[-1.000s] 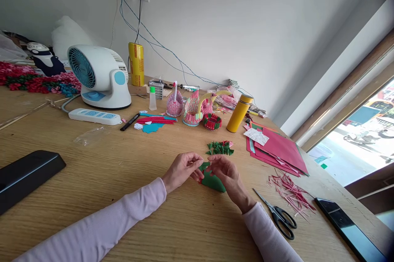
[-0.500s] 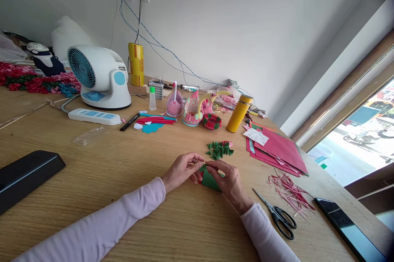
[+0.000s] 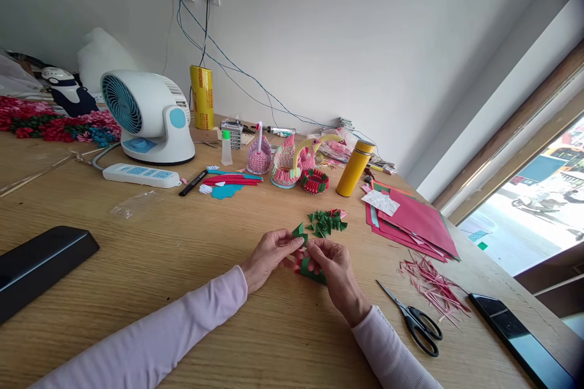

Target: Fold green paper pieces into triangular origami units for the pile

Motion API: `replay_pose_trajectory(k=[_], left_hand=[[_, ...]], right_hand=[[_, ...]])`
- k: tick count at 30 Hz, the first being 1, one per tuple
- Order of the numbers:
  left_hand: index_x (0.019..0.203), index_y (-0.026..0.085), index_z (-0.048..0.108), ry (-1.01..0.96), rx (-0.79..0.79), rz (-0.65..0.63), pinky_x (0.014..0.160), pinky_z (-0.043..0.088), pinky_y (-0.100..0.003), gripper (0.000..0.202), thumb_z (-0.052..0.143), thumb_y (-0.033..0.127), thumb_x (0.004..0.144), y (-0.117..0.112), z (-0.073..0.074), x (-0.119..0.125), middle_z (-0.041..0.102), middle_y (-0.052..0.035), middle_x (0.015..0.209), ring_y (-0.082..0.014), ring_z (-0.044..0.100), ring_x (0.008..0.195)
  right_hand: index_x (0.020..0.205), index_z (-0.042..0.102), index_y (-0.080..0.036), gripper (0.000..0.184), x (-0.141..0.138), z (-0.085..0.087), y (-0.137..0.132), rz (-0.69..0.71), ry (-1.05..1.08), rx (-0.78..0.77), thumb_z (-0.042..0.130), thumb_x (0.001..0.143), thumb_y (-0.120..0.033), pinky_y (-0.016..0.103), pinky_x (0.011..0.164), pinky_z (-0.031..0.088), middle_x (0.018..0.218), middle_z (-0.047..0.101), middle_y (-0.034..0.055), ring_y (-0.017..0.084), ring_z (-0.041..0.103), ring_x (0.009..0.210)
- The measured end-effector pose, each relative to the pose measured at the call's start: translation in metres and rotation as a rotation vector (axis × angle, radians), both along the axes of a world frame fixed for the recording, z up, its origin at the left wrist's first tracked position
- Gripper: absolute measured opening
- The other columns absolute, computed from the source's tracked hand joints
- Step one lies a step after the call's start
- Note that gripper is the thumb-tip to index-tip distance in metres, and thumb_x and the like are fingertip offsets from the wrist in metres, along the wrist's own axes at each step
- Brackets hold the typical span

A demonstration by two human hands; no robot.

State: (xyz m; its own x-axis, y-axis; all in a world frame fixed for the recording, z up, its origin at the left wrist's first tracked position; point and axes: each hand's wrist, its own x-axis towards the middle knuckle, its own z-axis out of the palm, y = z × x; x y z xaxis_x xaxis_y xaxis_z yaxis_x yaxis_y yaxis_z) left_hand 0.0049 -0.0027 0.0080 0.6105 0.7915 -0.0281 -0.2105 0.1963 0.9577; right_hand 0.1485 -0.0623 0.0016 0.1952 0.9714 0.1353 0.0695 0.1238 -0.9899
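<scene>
My left hand [image 3: 270, 253] and my right hand [image 3: 332, 267] meet above the wooden table [image 3: 182, 291], both pinching a small green paper piece [image 3: 300, 233] whose folded tip sticks up between the fingertips. Under my right hand lies a stack of green paper slips [image 3: 312, 272] with a red edge showing. Just beyond the hands sits a little pile of folded green triangles [image 3: 326, 222], with a pink one at its far side.
Black scissors [image 3: 414, 319] and red paper trimmings [image 3: 429, 287] lie to the right, beside red paper sheets [image 3: 410, 220] and a phone [image 3: 520, 338]. Further back stand a yellow flask [image 3: 354, 168], paper swans [image 3: 286, 161], a fan [image 3: 145, 116] and a power strip [image 3: 141, 175]. A black case [image 3: 36, 260] lies left.
The green piece has been lifted off the stack and its tip now stands up between my fingertips. My right hand has shifted slightly left, covering more of the stack.
</scene>
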Motion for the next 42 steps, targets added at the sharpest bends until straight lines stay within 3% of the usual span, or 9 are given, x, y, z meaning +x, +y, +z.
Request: replay_pose_trajectory(k=[3,6,12,17,26,35,42], left_hand=[[0.081,0.01,0.061,-0.028,-0.05,-0.045,0.051,0.048,-0.019,0.031,0.069,0.039,0.072,-0.002,-0.001,0.0,0.062,-0.0041,0.071,-0.0119,0.06,0.064],[0.08,0.011,0.061,-0.037,-0.058,-0.011,0.049,0.046,-0.017,0.029,0.071,0.036,0.07,0.0,-0.001,-0.002,0.062,-0.0032,0.071,-0.0118,0.06,0.066],[0.083,0.01,0.063,0.005,-0.071,-0.006,0.049,0.046,-0.018,0.031,0.076,0.032,0.065,0.007,0.001,-0.006,0.063,-0.0039,0.07,-0.0117,0.06,0.064],[0.084,0.009,0.063,0.044,-0.101,-0.044,0.047,0.044,-0.018,0.036,0.079,0.03,0.06,0.008,0.003,-0.007,0.064,-0.004,0.071,-0.0116,0.061,0.061],[0.089,0.008,0.062,0.095,-0.072,-0.117,0.05,0.046,-0.021,0.039,0.077,0.032,0.062,0.009,0.003,-0.009,0.067,-0.007,0.071,-0.015,0.063,0.065],[0.087,0.009,0.059,0.152,-0.033,-0.103,0.048,0.045,-0.02,0.037,0.076,0.032,0.063,0.005,0.008,-0.007,0.068,-0.0079,0.071,-0.0184,0.066,0.07],[0.101,0.008,0.055,0.197,0.035,-0.077,0.048,0.048,-0.021,0.046,0.074,0.031,0.066,0.005,0.002,-0.005,0.069,-0.0096,0.077,-0.0208,0.068,0.074]], right_hand=[[0.076,0.063,-0.012,0.036,-0.002,-0.002,0.0,-0.02,0.011,0.005,0.061,0.077,-0.048,0.019,0.04,0.032,0.058,0.058,0.0014,0.008,0.044,0.044],[0.076,0.062,-0.012,0.034,0.003,-0.004,0.0,-0.004,-0.077,-0.004,0.062,0.077,-0.046,0.018,0.039,0.031,0.053,0.053,-0.0011,0.008,0.044,0.043],[0.099,0.058,-0.019,0.025,0.013,-0.001,0.001,-0.007,-0.297,0.162,0.058,0.081,-0.035,0.02,0.043,0.04,0.076,0.059,0.0013,0.011,0.054,0.054],[0.093,0.067,-0.021,0.015,0.017,0.002,-0.001,0.078,-0.505,0.264,0.056,0.083,-0.026,0.022,0.054,0.044,0.087,0.062,0.0044,0.014,0.058,0.066],[0.088,0.07,-0.021,0.013,0.025,0.002,-0.001,0.132,-0.605,0.337,0.058,0.084,-0.026,0.024,0.061,0.045,0.082,0.062,0.0039,0.015,0.059,0.071],[0.08,0.065,-0.019,0.012,0.02,0.005,-0.002,0.082,-0.628,0.275,0.055,0.085,-0.022,0.023,0.058,0.043,0.083,0.059,0.0041,0.015,0.057,0.073],[0.078,0.062,-0.018,0.009,0.016,0.002,-0.003,0.048,-0.584,0.197,0.054,0.083,-0.02,0.02,0.051,0.042,0.091,0.061,0.0058,0.015,0.058,0.076]])
